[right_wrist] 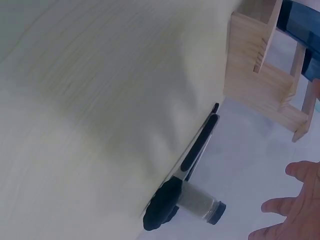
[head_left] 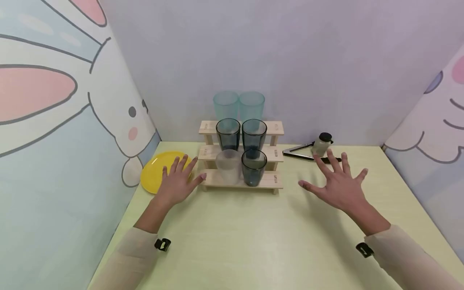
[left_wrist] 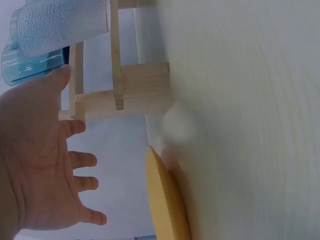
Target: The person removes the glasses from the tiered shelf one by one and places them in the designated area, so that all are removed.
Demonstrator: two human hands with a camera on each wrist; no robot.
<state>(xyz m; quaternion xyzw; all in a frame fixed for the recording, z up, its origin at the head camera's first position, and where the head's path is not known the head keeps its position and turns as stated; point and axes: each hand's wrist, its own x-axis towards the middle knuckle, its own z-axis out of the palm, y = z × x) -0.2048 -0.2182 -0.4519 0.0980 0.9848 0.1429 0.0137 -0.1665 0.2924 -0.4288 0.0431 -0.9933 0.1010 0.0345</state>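
Note:
My left hand (head_left: 176, 183) is spread with its palm down, overlapping the right edge of a yellow plate (head_left: 150, 176) in the head view. The left wrist view shows that hand raised above the table, its fingers holding nothing. My right hand (head_left: 340, 187) is spread too, in front of a pair of tongs (head_left: 299, 156) and a small jar with a black lid (head_left: 320, 146). Between the hands stands a three-step wooden rack (head_left: 239, 183). On its lowest step are a clear textured cup (head_left: 228, 167) and a dark grey cup (head_left: 253, 169).
Two dark grey cups (head_left: 228, 135) stand on the rack's middle step, and two light teal cups (head_left: 251, 105) on the top one. The pale table (head_left: 239, 241) meets a plain wall (head_left: 308, 72) behind, and rabbit-printed walls (head_left: 105, 104) rise on both sides.

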